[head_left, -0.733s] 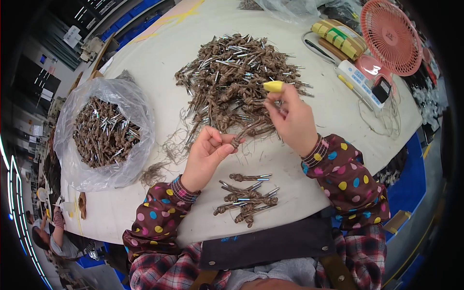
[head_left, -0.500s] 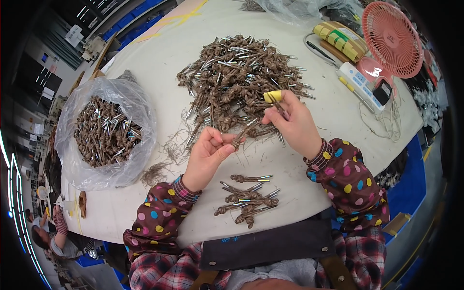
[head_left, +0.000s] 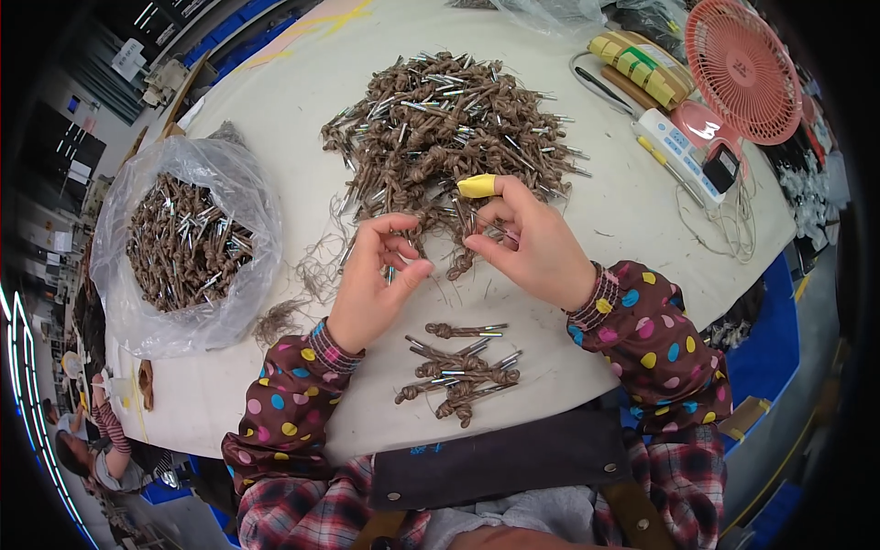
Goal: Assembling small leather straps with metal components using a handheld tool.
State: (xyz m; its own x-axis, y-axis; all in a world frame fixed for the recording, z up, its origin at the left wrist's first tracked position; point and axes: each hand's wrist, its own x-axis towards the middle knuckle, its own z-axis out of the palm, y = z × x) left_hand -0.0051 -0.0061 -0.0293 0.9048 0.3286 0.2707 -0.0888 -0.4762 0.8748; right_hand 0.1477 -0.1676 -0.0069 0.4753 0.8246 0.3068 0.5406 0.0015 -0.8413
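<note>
Head: two hands [head_left: 541, 243], one cord pile [head_left: 445, 119]

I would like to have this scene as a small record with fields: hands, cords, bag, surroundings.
Left hand: thumb and fingers apart, near the front of the pile
Right hand: appears to hold a knotted cord; yellow cover on one finger
Pile: many knotted, shiny-tipped brown cords
Small group: several similar cords, on the table nearer the body
Bag: clear plastic, open, containing more cords, at left
Upper right: pink fan, white power strip
</note>
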